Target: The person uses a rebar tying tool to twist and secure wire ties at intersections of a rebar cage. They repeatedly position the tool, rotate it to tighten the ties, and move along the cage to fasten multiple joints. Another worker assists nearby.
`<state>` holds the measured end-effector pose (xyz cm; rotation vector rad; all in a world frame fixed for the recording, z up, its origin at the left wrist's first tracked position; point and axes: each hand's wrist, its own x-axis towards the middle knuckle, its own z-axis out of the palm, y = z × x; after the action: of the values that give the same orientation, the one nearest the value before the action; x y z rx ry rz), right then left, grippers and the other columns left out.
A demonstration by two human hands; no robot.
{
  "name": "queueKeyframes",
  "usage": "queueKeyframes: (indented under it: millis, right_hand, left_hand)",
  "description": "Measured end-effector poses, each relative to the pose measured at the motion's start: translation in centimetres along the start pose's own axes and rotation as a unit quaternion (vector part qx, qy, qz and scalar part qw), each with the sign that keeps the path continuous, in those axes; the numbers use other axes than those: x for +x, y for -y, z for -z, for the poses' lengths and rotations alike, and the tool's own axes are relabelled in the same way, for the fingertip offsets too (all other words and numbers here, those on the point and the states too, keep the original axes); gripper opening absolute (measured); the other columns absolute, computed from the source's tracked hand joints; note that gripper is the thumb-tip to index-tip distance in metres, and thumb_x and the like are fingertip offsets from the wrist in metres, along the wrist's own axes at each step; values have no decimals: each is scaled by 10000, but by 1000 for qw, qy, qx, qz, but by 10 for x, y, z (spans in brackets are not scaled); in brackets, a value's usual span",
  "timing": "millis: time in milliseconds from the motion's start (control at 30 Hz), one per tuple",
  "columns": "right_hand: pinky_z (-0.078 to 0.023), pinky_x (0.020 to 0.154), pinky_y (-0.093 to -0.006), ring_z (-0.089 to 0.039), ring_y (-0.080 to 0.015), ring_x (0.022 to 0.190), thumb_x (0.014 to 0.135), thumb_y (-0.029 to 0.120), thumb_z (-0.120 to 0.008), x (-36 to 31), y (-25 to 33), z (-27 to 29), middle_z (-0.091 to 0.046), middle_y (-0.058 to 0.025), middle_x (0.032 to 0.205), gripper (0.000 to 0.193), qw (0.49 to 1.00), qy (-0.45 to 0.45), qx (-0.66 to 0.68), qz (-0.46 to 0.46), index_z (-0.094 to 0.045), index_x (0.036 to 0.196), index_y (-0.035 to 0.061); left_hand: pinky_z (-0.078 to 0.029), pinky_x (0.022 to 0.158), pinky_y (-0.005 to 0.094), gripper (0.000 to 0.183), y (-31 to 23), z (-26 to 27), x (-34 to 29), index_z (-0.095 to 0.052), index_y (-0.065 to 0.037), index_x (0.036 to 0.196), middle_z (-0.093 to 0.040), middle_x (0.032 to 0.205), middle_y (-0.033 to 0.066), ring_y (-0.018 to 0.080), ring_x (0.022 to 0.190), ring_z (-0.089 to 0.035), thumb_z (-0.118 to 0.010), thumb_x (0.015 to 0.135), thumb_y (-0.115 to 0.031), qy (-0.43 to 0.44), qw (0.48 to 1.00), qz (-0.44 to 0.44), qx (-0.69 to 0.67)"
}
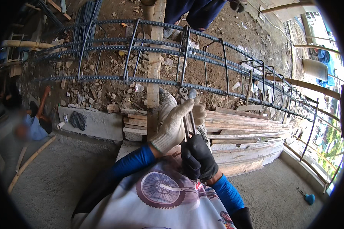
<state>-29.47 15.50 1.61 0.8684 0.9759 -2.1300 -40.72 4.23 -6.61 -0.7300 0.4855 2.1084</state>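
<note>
My left hand (174, 124), in a cream knitted glove, closes round the upper part of a long-handled metal tool (192, 118) that looks like pincers. The tool's rounded head (184, 92) sticks out above the glove, just below the lowest bar of the rebar cage (160, 81). My right hand (198, 158), in a black glove, grips the lower ends of the two handles. Ribbed long bars and square stirrups (185, 57) make up the cage, which runs across in front of me. Whether the tool's head touches a bar, I cannot tell.
A wooden plank (154, 65) passes under the cage. Stacked boards (244, 128) lie to the right, beside rubble (99, 89). At far left is a person in blue (36, 126); another's dark trousers (195, 13) show beyond the cage. A blue-ended object (309, 198) lies at lower right.
</note>
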Motion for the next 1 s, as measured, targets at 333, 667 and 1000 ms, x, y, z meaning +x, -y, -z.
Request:
queueKeyframes:
  millis: [333, 667, 1000]
  right_hand:
    - [-567, 616, -279, -681, -174, 666, 1062, 256, -624, -8, 16, 4, -662, -72, 802, 329, 963, -69, -250, 75, -606, 1184, -49]
    - [-549, 636, -328, -682, -143, 706, 1013, 187, -670, -11, 21, -21, -693, -50, 805, 343, 821, -150, -544, 85, -635, 1299, 1]
    - [-587, 781, -380, -745, -284, 903, 872, 141, -754, 7, 23, 31, -740, -92, 997, 187, 741, 139, -571, 326, -712, 1044, 82]
  left_hand:
    - [-385, 406, 275, 313, 11, -24, 14, -665, -70, 1007, -553, 627, -16, 104, 433, -459, -610, 1106, -362, -118, 989, -73, 48]
    - [-378, 406, 268, 333, 26, -10, 25, -674, -83, 977, -561, 637, -31, 78, 450, -487, -650, 1078, -399, -174, 940, -171, 237]
    - [-524, 594, 326, 384, 3, -5, 11, -635, -57, 1223, -616, 738, 7, 154, 597, -613, -659, 1072, -410, 59, 983, 82, -154]
